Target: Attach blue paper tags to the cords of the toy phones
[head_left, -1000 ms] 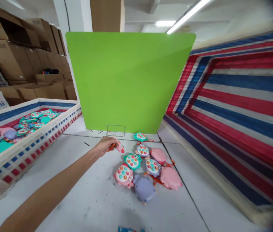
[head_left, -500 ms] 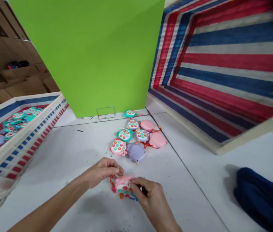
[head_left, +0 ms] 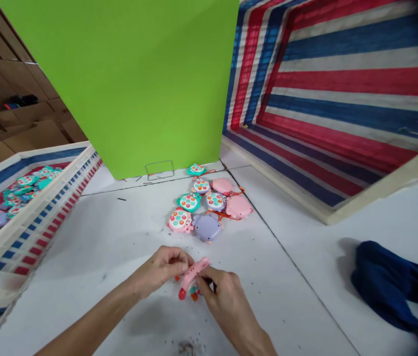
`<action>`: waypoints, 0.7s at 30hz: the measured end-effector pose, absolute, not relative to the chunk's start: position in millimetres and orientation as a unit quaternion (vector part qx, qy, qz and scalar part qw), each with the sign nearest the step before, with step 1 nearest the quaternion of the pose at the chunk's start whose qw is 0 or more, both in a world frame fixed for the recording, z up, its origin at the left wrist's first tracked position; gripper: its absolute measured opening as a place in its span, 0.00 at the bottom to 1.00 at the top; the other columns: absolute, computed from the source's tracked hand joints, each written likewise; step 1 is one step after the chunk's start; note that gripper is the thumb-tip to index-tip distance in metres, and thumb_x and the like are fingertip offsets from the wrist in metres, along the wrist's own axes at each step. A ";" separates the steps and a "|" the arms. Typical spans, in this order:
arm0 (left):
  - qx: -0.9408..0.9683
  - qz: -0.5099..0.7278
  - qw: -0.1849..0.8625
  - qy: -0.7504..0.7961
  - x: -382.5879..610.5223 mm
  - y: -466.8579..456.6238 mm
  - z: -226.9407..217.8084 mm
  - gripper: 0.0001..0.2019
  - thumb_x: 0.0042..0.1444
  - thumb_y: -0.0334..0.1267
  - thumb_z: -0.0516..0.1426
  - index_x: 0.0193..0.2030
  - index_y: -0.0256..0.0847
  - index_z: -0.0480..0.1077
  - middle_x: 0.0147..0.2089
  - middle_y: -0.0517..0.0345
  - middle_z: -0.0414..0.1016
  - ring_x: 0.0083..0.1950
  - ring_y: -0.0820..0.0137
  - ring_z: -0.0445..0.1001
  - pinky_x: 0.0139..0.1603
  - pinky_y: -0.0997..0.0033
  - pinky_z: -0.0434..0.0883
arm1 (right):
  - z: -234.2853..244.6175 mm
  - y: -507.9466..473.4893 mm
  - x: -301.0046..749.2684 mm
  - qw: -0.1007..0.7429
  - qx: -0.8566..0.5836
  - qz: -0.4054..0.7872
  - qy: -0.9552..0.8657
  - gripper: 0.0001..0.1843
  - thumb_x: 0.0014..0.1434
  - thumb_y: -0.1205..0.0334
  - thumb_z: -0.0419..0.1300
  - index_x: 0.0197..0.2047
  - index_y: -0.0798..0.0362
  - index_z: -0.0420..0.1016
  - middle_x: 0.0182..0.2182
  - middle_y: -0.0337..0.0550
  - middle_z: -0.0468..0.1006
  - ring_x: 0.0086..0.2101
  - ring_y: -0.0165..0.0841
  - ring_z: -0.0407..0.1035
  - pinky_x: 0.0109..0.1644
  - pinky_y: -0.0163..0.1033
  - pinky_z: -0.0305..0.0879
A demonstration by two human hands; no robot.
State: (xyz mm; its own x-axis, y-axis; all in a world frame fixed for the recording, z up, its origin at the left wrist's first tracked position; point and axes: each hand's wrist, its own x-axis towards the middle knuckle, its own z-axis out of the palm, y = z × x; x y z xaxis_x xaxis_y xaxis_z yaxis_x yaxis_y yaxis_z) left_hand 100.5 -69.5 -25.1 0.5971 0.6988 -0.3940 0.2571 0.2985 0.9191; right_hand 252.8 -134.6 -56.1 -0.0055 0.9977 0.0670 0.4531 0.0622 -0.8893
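Both my hands are at a small pink animal-shaped button toy (head_left: 193, 275), held just above the white table and tilted so its pink edge faces up. My right hand (head_left: 224, 296) grips it from the right with thumb and fingers. On the other side, the pinched fingers of my left hand (head_left: 168, 264) are against the toy's left edge; their tips are partly hidden. A bit of orange cord (head_left: 177, 278) shows below them. Beyond my hands lies a group of similar toys, among them a purple one (head_left: 208, 227), a pink one (head_left: 180, 220) and a green one (head_left: 188, 202).
A crate (head_left: 55, 207) on the left holds many such toys. At the right stands a large crate lined with striped cloth (head_left: 327, 123). A green panel (head_left: 131, 89) rises behind the table (head_left: 120, 237), near a wire frame (head_left: 159, 169). Dark blue cloth (head_left: 383, 287) is at right.
The pink toy has been turned from its button face showing to nearly edge-on. My left fingers have come closer to it, and the view has shifted slightly.
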 end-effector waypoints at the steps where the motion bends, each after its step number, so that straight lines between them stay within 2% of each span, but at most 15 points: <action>1: 0.570 0.161 0.693 0.411 101.3 -70.5 -24.0 0.08 0.49 0.39 0.55 0.29 0.35 0.69 0.34 0.54 0.73 0.32 0.70 0.69 0.33 0.73 0.65 | -55.8 -134.6 252.4 0.388 -0.591 0.351 -0.614 0.15 0.54 0.68 0.50 0.23 0.52 0.75 0.17 0.39 0.76 0.19 0.29 0.67 0.26 0.31 0.59; 5: 0.600 0.166 0.663 0.416 103.1 -73.6 -20.5 0.07 0.50 0.37 0.55 0.28 0.36 0.68 0.35 0.53 0.73 0.34 0.68 0.70 0.35 0.72 0.65 | -56.4 -135.0 249.7 0.356 -0.612 0.361 -0.607 0.15 0.55 0.67 0.49 0.24 0.53 0.74 0.18 0.40 0.76 0.19 0.30 0.66 0.25 0.32 0.59; 8: 0.625 0.166 0.635 0.423 104.8 -78.1 -19.4 0.08 0.50 0.38 0.54 0.24 0.36 0.66 0.37 0.54 0.71 0.33 0.70 0.69 0.34 0.72 0.66 | -57.6 -135.0 246.3 0.359 -0.615 0.365 -0.600 0.14 0.55 0.67 0.49 0.24 0.53 0.73 0.19 0.40 0.76 0.20 0.30 0.66 0.27 0.32 0.58; 11: 0.649 0.183 0.609 0.418 107.2 -85.6 -20.4 0.09 0.50 0.38 0.54 0.23 0.37 0.64 0.39 0.54 0.68 0.33 0.71 0.68 0.32 0.75 0.65 | -59.6 -134.6 241.6 0.397 -0.612 0.365 -0.579 0.14 0.55 0.66 0.50 0.22 0.53 0.70 0.17 0.38 0.73 0.18 0.28 0.64 0.26 0.32 0.57; 16: 0.645 0.227 0.587 0.433 108.0 -97.4 -27.8 0.10 0.51 0.39 0.53 0.23 0.36 0.66 0.41 0.52 0.67 0.35 0.70 0.68 0.34 0.75 0.65 | -66.9 -137.6 232.8 0.468 -0.603 0.379 -0.524 0.14 0.54 0.63 0.51 0.20 0.55 0.68 0.14 0.35 0.67 0.17 0.26 0.58 0.22 0.30 0.54; 18: 0.639 0.241 0.588 0.434 107.3 -101.4 -31.7 0.12 0.52 0.41 0.53 0.23 0.36 0.66 0.41 0.51 0.67 0.35 0.70 0.68 0.34 0.75 0.65 | -69.8 -140.7 229.6 0.493 -0.595 0.405 -0.488 0.14 0.54 0.63 0.52 0.19 0.55 0.68 0.15 0.35 0.66 0.18 0.26 0.58 0.22 0.30 0.55; 21: 0.644 0.266 0.558 0.451 107.1 -108.4 -37.2 0.12 0.52 0.42 0.53 0.24 0.36 0.68 0.42 0.50 0.67 0.41 0.67 0.68 0.38 0.74 0.65 | -73.3 -145.0 226.0 0.543 -0.550 0.470 -0.425 0.13 0.54 0.61 0.54 0.21 0.55 0.69 0.17 0.35 0.68 0.21 0.28 0.62 0.26 0.30 0.59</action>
State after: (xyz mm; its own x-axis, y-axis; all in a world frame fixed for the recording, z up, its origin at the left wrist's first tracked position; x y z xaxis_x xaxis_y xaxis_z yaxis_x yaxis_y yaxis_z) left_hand 107.1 -108.4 -37.2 0.4518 0.8776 -0.1602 0.2825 0.0296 0.9588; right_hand 226.0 -145.0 -73.3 0.1965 0.9789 -0.0558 -0.0433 -0.0482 -0.9979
